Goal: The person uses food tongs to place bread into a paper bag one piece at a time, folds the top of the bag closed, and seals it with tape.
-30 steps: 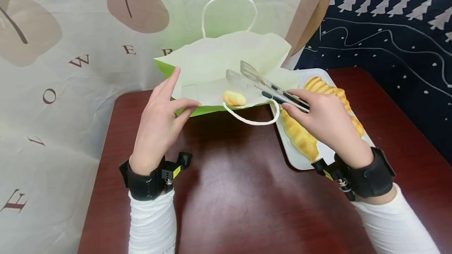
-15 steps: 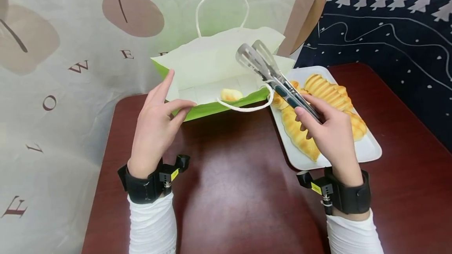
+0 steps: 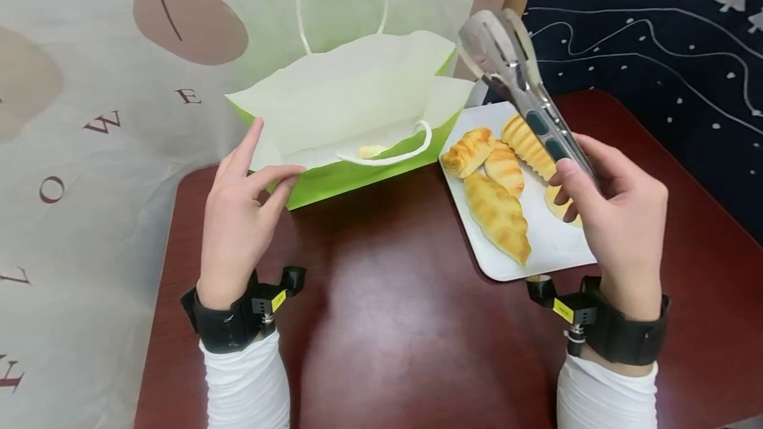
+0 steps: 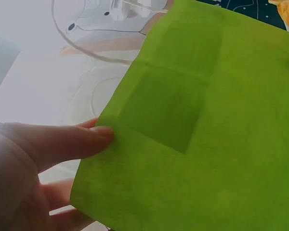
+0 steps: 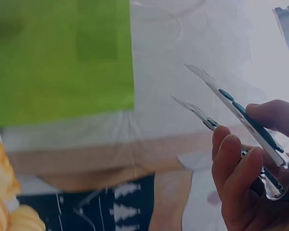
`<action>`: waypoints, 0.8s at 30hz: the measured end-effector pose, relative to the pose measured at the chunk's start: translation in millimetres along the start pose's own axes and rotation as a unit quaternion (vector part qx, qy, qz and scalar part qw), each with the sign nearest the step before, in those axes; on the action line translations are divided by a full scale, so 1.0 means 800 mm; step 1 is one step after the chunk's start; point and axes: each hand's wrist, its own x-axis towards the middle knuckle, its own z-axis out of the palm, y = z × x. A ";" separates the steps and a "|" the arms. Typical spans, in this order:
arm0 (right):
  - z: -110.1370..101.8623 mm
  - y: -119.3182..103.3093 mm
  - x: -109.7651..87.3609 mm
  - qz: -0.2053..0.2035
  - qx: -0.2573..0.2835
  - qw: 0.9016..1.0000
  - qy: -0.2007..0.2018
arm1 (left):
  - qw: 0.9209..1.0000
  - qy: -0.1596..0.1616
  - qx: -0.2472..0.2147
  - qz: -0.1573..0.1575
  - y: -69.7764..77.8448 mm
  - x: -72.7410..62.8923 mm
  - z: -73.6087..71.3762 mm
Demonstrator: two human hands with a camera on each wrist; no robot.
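Note:
In the head view my left hand (image 3: 238, 210) pinches the near rim of a green paper bag (image 3: 369, 181), thumb outside, at its left end. The left wrist view shows the thumb pressed on the green side (image 4: 183, 110). The bag gapes wide, its pale inside showing, with a piece of bread (image 3: 371, 151) low in it, partly behind the white cord handle. My right hand (image 3: 620, 210) grips metal tongs (image 3: 530, 91) above the white tray (image 3: 554, 253). Their tips are apart with nothing between them, as the right wrist view also shows.
On the tray lie several bread pieces, among them a long twisted bread (image 3: 497, 217) and a ridged roll (image 3: 527, 144), partly hidden by my right hand. The dark red table (image 3: 393, 323) ends against a printed cloth (image 3: 71, 151) and a navy tree-patterned cloth (image 3: 644, 51).
The tongs have come up out of the bag and moved right, over the tray. The bread stays behind in the bag. My left hand keeps its pinch on the rim.

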 end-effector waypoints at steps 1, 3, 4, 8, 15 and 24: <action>-0.003 0.002 0.001 0.003 -0.008 1.000 0.006 | 1.000 0.003 -0.001 -0.003 0.000 0.000 -0.001; -0.009 0.007 0.004 0.010 -0.033 0.999 0.015 | 1.000 0.008 -0.001 -0.007 -0.001 0.001 -0.003; -0.012 0.010 0.005 0.018 -0.050 0.998 0.017 | 1.000 0.010 -0.001 -0.009 -0.001 0.001 -0.004; -0.023 0.029 0.010 0.064 -0.128 0.990 -0.016 | 1.000 0.014 -0.002 -0.016 -0.002 0.000 -0.003; -0.033 0.062 0.018 0.145 -0.234 0.946 -0.173 | 1.000 0.014 -0.005 -0.019 -0.002 -0.005 0.000; -0.037 0.083 0.019 0.206 -0.232 0.913 -0.265 | 1.000 0.020 -0.007 -0.014 0.003 -0.004 0.008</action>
